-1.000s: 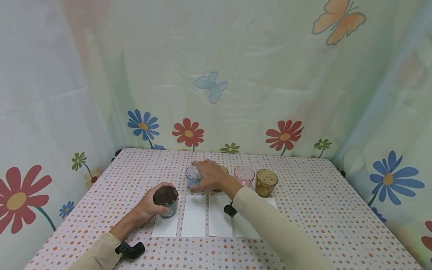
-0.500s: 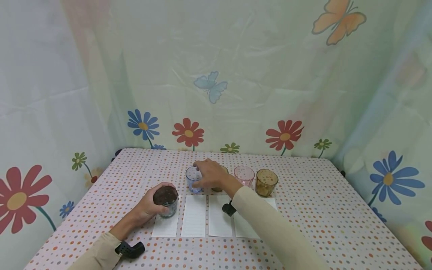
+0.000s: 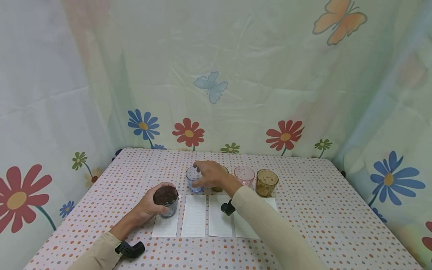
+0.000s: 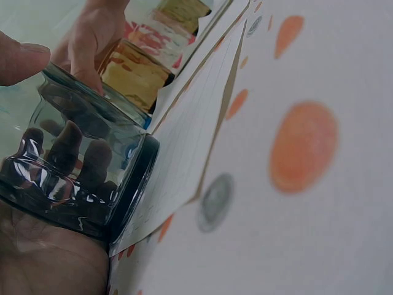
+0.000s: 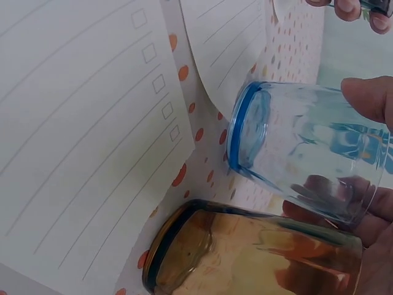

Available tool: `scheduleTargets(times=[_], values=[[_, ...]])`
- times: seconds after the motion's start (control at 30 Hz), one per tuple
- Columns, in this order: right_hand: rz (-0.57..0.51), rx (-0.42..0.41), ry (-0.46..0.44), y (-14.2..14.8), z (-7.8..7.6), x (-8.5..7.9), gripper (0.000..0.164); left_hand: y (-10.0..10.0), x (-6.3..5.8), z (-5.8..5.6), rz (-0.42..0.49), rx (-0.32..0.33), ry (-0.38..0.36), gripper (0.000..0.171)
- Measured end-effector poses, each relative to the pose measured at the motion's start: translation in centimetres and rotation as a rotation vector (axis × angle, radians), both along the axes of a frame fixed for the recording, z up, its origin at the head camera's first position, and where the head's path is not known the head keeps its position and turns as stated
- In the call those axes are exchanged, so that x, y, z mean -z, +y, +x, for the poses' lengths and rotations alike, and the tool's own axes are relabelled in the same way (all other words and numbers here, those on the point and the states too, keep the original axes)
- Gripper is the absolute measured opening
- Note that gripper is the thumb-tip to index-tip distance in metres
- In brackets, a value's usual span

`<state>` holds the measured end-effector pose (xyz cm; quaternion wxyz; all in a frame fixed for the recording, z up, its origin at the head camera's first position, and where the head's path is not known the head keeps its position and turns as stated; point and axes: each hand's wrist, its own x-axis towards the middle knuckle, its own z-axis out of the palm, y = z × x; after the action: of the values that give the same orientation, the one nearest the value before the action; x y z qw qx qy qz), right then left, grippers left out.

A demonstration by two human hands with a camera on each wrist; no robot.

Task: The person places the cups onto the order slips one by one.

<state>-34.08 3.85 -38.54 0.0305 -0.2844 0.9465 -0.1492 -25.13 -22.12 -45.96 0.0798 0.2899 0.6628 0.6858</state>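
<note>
In the head view my left hand grips a dark smoky glass from the left side. The glass is upright over the upper part of the leftmost white lined sheet. My right hand curls round a clear blue glass, thumb in front and fingers behind. In the right wrist view the thumb lies by the blue glass's rim, and fingers show through its wall. An amber glass stands close beside it; in the head view my right hand mostly covers this one.
To the right stand a pink glass and another amber glass. Several lined sheets, such as this one, lie in a row before the glasses. A dotted cloth covers the table; a printed curtain hangs behind.
My right hand has shifted very slightly to the right at the blue glass, showing more of it. The left hand and the smoky glass stay where they were.
</note>
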Motion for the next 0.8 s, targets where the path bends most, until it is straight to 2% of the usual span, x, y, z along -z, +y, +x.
scheduleTargets(times=[0.27,0.5,0.8], values=[[0.001,0.030,-0.030,-0.18,-0.03,-0.02,0.074,-0.01,0.02,0.04,-0.005,0.012,-0.004,0.071],[-0.004,0.037,-0.041,-0.18,0.13,-0.19,0.074,0.04,-0.08,0.05,-0.033,-0.016,-0.006,0.071],[-0.016,0.035,-0.064,-0.11,-0.13,-0.29,0.077,0.12,-0.08,0.09,-0.025,-0.008,0.001,0.071]])
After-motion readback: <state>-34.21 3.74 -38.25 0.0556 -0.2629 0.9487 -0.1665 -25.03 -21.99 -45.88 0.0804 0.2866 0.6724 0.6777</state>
